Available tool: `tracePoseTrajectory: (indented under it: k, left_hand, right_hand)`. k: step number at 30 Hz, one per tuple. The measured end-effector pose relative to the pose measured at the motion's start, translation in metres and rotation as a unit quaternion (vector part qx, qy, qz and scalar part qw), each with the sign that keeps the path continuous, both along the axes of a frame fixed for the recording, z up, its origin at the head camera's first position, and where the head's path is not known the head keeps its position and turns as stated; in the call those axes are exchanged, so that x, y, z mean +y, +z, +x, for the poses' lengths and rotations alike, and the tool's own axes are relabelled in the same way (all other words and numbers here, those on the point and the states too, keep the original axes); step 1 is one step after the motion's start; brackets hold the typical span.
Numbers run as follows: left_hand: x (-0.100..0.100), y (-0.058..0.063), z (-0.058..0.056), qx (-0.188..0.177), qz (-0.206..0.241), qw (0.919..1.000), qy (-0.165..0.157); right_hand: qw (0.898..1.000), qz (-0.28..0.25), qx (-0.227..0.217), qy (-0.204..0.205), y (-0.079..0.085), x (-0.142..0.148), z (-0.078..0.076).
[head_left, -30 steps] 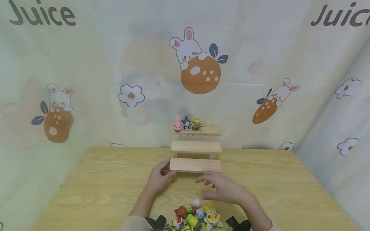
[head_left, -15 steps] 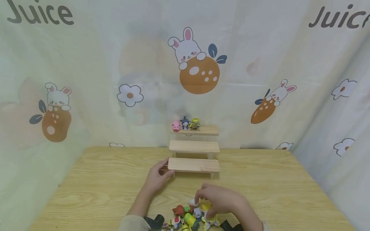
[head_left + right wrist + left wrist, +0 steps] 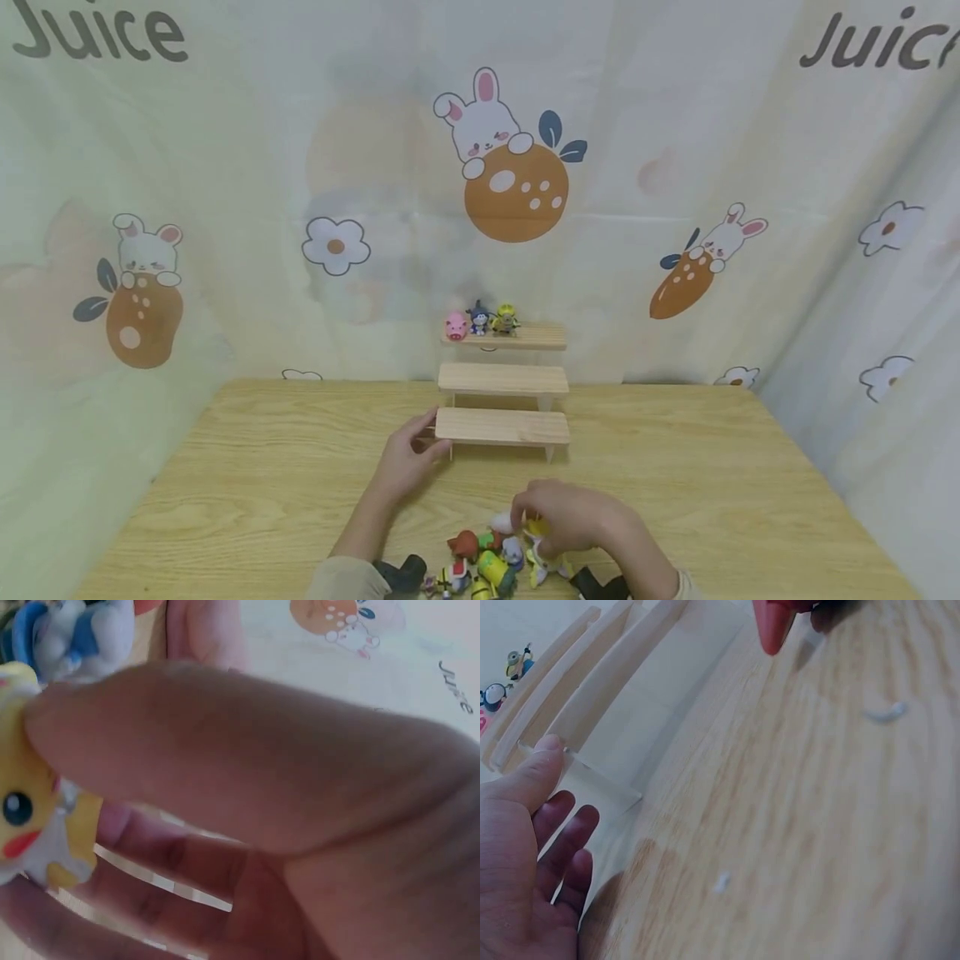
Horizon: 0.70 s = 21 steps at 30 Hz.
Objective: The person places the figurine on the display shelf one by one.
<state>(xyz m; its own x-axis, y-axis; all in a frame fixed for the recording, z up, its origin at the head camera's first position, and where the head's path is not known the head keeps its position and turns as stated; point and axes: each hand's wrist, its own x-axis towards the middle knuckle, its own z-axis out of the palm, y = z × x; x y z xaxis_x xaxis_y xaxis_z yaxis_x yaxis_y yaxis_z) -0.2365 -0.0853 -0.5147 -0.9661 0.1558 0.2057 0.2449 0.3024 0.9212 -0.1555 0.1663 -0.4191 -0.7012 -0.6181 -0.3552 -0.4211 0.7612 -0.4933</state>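
Observation:
Near the table's front, my right hand (image 3: pixel 573 512) pinches a yellow Pikachu-like toy figure (image 3: pixel 30 787) with black eye and red cheek, thumb on one side and fingers on the other. It is among a pile of small figures, with a yellow-and-green one (image 3: pixel 495 571), a red-capped one (image 3: pixel 463 544) and a grey-and-blue one (image 3: pixel 90 637) close by. My left hand (image 3: pixel 405 462) holds the left end of a three-step wooden display shelf (image 3: pixel 502 425), thumb at the front edge of the lowest step; the index fingertip is partly hidden.
On the top step stand a pink pig figure (image 3: pixel 455 326), a dark blue figure (image 3: pixel 478 319) and a yellow Minion-like figure (image 3: pixel 506 320). The wooden table (image 3: pixel 675 467) meets a printed curtain (image 3: pixel 375 150) behind the shelf. Dark wrist-camera mounts flank the pile.
My right hand has come down from beside the lowest step to the pile and closed its fingers on the yellow figure. The left hand stays at the shelf's end.

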Motion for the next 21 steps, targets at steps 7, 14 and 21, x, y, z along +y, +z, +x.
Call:
tracePoseTrajectory:
  k: [7, 14, 21]
  left_hand:
    - [-0.003, -0.008, -0.005, 0.011, 0.003, 0.9999, -0.01]
    - [-0.004, -0.008, -0.005, 0.019, 0.001, 0.9998, -0.011]
    - [-0.003, -0.01, -0.006, 0.013, 0.003, 0.9998, -0.012]
  right_hand:
    - [0.999, -0.031, 0.031, -0.03, -0.006, 0.011, -0.008]
    - [0.994, -0.061, 0.073, -0.053, -0.014, 0.013, -0.019]
    - [0.988, -0.082, 0.094, -0.093, -0.023, 0.017, -0.028]
